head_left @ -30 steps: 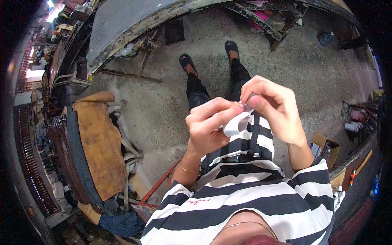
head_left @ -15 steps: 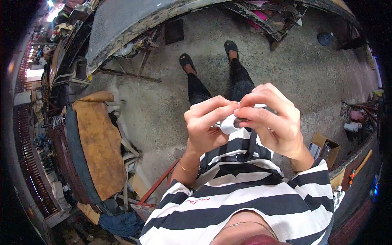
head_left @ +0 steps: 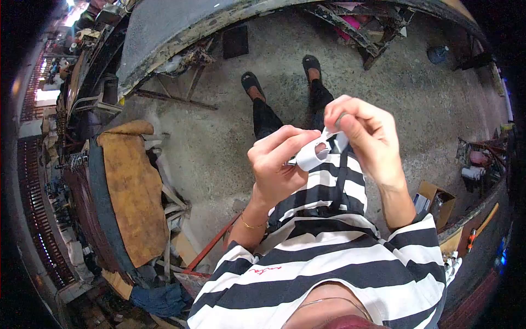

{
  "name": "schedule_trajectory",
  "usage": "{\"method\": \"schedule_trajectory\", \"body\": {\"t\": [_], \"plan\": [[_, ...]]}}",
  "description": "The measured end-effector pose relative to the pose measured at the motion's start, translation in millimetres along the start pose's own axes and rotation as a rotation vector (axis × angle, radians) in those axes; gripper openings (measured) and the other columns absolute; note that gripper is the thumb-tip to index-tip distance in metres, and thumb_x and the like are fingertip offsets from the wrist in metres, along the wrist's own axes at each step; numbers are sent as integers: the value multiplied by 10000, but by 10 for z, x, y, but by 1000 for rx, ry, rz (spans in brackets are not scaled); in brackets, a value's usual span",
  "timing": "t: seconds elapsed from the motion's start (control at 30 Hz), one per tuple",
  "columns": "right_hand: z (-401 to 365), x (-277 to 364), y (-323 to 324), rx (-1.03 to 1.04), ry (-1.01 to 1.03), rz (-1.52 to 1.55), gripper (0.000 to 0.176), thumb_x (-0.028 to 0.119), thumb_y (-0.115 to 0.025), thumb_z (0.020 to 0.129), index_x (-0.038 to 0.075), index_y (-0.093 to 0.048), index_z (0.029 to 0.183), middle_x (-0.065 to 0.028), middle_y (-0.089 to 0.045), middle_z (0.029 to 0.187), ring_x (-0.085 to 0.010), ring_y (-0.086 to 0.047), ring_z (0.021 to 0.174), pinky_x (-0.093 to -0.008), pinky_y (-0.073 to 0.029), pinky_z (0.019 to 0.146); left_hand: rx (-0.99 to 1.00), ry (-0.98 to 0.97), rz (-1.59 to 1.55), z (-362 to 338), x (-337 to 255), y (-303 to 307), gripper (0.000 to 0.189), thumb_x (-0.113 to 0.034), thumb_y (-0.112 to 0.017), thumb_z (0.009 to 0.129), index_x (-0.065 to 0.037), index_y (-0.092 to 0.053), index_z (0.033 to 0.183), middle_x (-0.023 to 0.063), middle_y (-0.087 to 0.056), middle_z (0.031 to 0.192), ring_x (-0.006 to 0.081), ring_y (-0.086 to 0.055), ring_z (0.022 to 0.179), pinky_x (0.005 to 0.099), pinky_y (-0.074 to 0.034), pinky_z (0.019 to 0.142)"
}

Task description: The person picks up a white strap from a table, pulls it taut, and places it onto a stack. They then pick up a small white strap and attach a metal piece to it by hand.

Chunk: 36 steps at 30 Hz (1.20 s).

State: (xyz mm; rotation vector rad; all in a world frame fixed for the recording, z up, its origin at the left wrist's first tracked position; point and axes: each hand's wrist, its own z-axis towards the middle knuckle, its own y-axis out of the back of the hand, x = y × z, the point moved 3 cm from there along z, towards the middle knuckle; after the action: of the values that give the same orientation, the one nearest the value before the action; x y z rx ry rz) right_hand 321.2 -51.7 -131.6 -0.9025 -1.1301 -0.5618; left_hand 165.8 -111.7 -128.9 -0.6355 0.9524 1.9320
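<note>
A small white roll or curled strip (head_left: 311,159) is pinched in my left hand (head_left: 279,162), in front of the striped shirt. Its round opening faces the right side. My right hand (head_left: 370,134), a little higher and to the right, has thumb and index finger closed on a white piece (head_left: 330,133) that reaches toward the roll. Whether this piece and the roll are joined I cannot tell. Both hands are above the lap area, close together but apart.
A dark table (head_left: 181,27) with a worn edge spans the top. Brown leather-like sheets (head_left: 134,197) hang over a rack at left. At right are an open cardboard box (head_left: 441,203) and a blue container (head_left: 437,54) on the floor.
My right hand has moved up and away from my left hand, pulling the white piece with it. More of the roll's opening shows. My left hand has hardly moved.
</note>
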Motion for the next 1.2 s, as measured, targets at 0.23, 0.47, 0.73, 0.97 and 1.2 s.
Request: {"method": "schedule_trajectory", "body": {"t": [0.23,0.47,0.73,0.97,1.2], "plan": [[-46,208,-77,37,284,-483,168,-21,-720,782,2,-696,947,-120,-652,940,-230,-632,805,-317,-516,715,2,-34,-67,16,-10,5,283,-41,-769,654,-14,-722,931,101,-687,795,227,-691,657,295,-515,553],[-66,291,-205,10,450,-781,180,-37,-726,748,-22,-661,915,-113,-623,874,-253,-625,777,-320,-509,655,-2,-58,31,11,-89,-15,198,-45,-761,700,31,-701,872,132,-660,764,216,-664,640,271,-495,568],[-35,97,-1,-12,85,-44,77,7,-621,915,-43,-657,961,-102,-596,1036,-165,-614,874,-306,-521,755,-12,-111,-18,-4,-79,-29,227,-15,-759,680,18,-708,899,125,-677,793,219,-666,644,287,-505,555],[-92,371,-121,136,355,-568,222,-26,-728,769,0,-693,987,-134,-659,951,-241,-650,846,-324,-539,698,13,-71,-118,16,-105,21,228,-58,-791,671,6,-695,867,114,-666,782,223,-675,634,286,-510,546],[-113,365,-241,105,550,-774,275,-22,-771,686,2,-681,945,-114,-650,930,-269,-636,807,-337,-535,679,26,-90,-42,3,-139,29,252,-8,-738,597,21,-661,836,131,-638,756,251,-648,599,306,-496,534]]}}
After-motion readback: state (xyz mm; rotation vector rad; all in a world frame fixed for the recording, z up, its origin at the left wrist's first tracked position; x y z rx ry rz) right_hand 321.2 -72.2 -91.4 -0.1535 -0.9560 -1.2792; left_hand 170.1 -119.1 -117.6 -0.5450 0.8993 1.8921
